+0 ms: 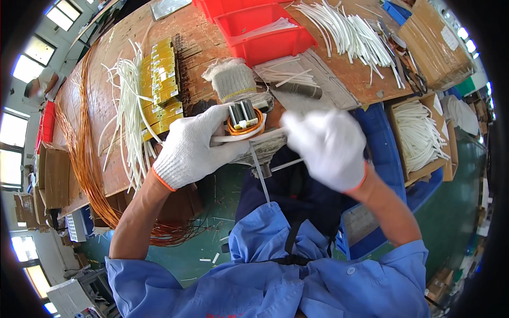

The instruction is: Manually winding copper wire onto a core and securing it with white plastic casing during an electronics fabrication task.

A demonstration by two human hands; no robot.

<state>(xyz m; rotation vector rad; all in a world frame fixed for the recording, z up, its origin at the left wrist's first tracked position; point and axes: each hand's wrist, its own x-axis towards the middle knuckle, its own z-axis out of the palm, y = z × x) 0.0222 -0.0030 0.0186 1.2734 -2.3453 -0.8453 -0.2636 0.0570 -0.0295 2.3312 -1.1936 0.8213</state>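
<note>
Brown wooden worktop (196, 26) stretches across a workshop with a green floor (222, 196) and bright windows along the left side. Close to the person's body, the left hand (199, 140), in a white glove with an orange cuff, grips a small coil assembly (244, 117) of dark metal blocks ringed by copper-coloured winding, just above the worktop's near edge. Beside it, the right hand (326, 148), gloved alike, is blurred by motion; whether its fingers are closed on anything cannot be told.

Just beyond the coil assembly lies a bundle of white knitted cloth (233, 79). Past that stands an open red bin (254, 50) with clear plastic pieces (270, 25) in it, and a second red bin (233, 5) behind, its contents out of view. Leftward are stacked yellow-wrapped parts (161, 74), loose white tubes (127, 95) and long copper wires (79, 132) hanging over the edge. To the right, an open cardboard box (416, 174) is filled with white tubing (419, 132), near a blue crate (389, 153). Farther up, a taped carton (432, 47) sits near a spread of white sleeves (352, 34).
</note>
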